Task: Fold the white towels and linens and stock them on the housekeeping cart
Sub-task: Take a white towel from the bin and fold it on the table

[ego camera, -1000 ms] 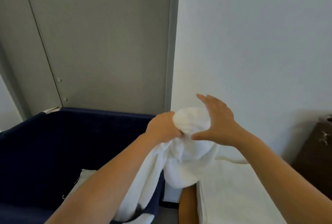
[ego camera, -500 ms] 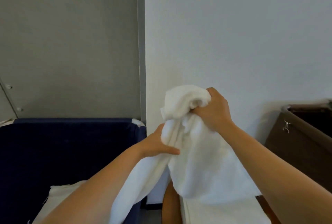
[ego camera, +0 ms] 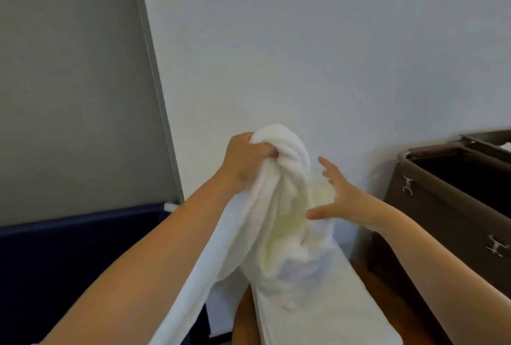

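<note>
A bunched white towel (ego camera: 279, 206) hangs in front of the wall at the middle of the view. My left hand (ego camera: 246, 159) grips its top in a fist, and the cloth trails down under my left forearm. My right hand (ego camera: 336, 195) is beside the towel on the right with fingers spread, its thumb touching the cloth. The towel's lower end lies on a flat stack of white linen (ego camera: 331, 306) below.
A navy fabric laundry bin (ego camera: 69, 261) stands at the lower left. A brown housekeeping cart bin (ego camera: 448, 206) with metal clips stands at the right. A grey door (ego camera: 72, 82) and a white wall (ego camera: 331, 54) are close ahead.
My right hand has let go of the towel's top and now is spread beside it. My left hand has moved up from the middle and gripped the top. The view has swung right.
</note>
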Available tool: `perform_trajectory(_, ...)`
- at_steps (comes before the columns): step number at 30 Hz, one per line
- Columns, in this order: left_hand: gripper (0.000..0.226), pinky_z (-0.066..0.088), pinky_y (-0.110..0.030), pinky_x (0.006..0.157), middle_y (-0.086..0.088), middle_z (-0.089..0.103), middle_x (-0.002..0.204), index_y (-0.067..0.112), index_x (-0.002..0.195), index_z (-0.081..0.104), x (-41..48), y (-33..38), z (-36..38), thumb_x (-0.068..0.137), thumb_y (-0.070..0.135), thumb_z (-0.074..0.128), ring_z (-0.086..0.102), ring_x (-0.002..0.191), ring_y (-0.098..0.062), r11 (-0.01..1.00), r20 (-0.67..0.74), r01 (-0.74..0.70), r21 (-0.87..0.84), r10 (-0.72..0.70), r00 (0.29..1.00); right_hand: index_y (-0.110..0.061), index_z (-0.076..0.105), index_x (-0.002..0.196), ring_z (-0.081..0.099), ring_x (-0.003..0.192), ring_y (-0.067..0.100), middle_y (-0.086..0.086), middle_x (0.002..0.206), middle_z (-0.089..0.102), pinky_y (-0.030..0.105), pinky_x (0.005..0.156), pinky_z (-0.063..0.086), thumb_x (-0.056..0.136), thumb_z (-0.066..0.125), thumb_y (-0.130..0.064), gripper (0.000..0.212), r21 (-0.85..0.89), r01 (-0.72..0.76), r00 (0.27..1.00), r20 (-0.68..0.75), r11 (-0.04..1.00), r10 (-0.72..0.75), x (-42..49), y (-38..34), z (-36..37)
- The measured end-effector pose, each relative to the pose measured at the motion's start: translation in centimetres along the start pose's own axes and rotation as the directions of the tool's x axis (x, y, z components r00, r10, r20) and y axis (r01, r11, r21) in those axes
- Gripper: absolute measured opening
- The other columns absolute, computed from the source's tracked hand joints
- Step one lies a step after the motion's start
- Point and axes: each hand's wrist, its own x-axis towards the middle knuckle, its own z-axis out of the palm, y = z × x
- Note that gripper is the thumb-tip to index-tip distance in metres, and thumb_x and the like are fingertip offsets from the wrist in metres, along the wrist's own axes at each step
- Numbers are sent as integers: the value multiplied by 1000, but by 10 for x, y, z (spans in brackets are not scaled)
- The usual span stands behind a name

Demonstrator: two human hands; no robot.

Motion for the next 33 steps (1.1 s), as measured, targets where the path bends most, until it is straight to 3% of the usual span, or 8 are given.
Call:
perform_trajectory(2,9,49,-24,59,4,66,66,14,67,66,4,18,40,72,7,67,61,61,-8,999,84,-31,13,30,996,-34,13,146,35,131,-1,-11,145,32,15,94,40,49,93,-32,126,138,161,986,-70,977,-152,-3,-13,-17)
perform_trajectory(5,14,56,-34,66,-7,71,77,4,78,71,10,40,96,66,10,66,67,69,-14,998,142,-68,0,68,987,-24,51,120,57,103,-8,-13,115,60,12,77,46,62,86,-7,70,159,373,887,-351,914,-301,2,-21,-40)
perform_trajectory(8,39,52,-34,66,-4,65,81,5,86,65,23,44,136,55,29,67,61,72,-16,986,70,-144,83,138,988,-32,63,87,64,76,-6,-17,79,69,12,62,49,76,75,-6,30,286,312,854,-501,906,-136,-6,-9,-71)
perform_trajectory(11,70,42,-23,68,10,59,92,21,101,55,20,12,156,45,62,61,55,80,-8,924,120,-214,317,185,975,-23,63,78,62,76,13,-5,80,66,29,71,52,78,69,-6,19,431,259,810,-585,864,49,-6,7,-111)
perform_trajectory(15,101,39,-27,79,8,53,114,24,129,42,-11,-64,168,39,70,51,54,104,-15,844,185,-60,533,-47,982,-10,61,81,54,72,22,10,78,58,34,65,45,73,58,-6,9,526,174,801,-567,833,191,3,26,-151)
perform_trajectory(25,18,48,-15,56,5,68,82,19,83,69,32,6,212,64,22,67,61,70,-6,996,-193,-77,45,85,978,-19,62,91,61,84,18,-2,87,65,35,79,50,80,67,-6,18,471,176,810,-568,864,145,-4,94,-178)
perform_trajectory(30,10,50,-20,56,4,68,63,19,68,66,52,62,258,77,20,62,65,61,-9,988,9,-11,-154,12,1000,-29,59,85,63,77,6,-9,82,66,26,68,54,80,67,-8,23,346,204,886,-463,916,-22,-10,110,-177)
perform_trajectory(33,15,48,-15,57,7,66,75,19,78,67,60,49,265,65,26,67,61,70,-6,996,11,-81,23,80,997,-23,58,86,60,73,7,-8,77,62,25,62,49,84,65,-19,8,304,198,852,-523,932,-10,-8,123,-185)
